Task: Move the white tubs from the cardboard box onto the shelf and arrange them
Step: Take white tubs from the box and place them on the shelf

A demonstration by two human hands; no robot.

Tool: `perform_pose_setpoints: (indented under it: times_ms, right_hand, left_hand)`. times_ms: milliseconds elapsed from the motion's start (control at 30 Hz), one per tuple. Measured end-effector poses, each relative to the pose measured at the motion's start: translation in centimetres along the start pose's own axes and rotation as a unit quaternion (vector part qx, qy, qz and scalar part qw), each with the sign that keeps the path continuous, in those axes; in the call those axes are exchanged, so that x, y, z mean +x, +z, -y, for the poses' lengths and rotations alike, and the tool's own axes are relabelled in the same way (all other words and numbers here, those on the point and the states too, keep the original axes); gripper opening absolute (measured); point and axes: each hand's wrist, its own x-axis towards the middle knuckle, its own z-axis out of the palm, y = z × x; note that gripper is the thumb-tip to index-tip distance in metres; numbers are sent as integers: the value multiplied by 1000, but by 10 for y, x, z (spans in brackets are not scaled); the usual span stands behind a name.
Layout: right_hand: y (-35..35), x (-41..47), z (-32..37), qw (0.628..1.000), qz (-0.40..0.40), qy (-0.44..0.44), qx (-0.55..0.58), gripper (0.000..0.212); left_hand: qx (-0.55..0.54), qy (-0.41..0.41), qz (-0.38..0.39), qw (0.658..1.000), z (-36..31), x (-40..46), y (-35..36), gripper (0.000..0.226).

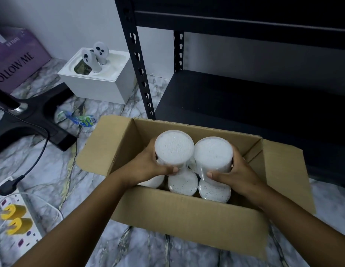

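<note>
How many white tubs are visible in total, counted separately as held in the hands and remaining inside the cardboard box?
Tubs held: 2, one in the left hand at, one in the right hand at.
Tubs visible in the cardboard box: 3, at.
Total: 5; others may be hidden.

Grey marble floor (52,170), pale wall (62,20), power strip (23,209)

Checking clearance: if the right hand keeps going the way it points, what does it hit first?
Probably the far wall of the brown cardboard box; the right hand, gripping a white round tub, points forward-left. Depth unclear.
</note>
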Motion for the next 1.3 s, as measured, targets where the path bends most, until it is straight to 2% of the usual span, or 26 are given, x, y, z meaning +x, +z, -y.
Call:
perform_pose_setpoints:
  times_ms: [233,400,567,700,767,867,1000,1300]
  right_hand:
    - [-7,-5,13,999,-28,-28,23,80]
    - [-10,-10,22,997,-40,-42,41,85]
    - [-11,-18,38,996,-60,-40,49,83]
    - [-15,-42,65,997,-51,-29,57,80]
    - [-20,-62,86,997,-45,-24,58,79]
    - [-31,-95,126,996,-50,-14,67,79]
    - [-54,-139,190,996,-51,1,76,90]
    - [-121,-246,336,991,-90,1,100,86]
  left_hand:
    - [-30,27,-69,997,-17,-13,10,97]
    - [-32,34,-94,994,-21,-15,17,95]
    - [-52,29,-105,993,-36,-28,14,93]
    - [-69,4,-124,990,-61,-52,9,100]
    - [-74,-10,-128,989,-82,-69,6,102]
    - [-103,-30,-129,986,-126,-100,2,94]
    - [-112,-39,-124,985,-198,-143,-6,89]
    - [-127,-4,-125,984,-377,-231,-20,81]
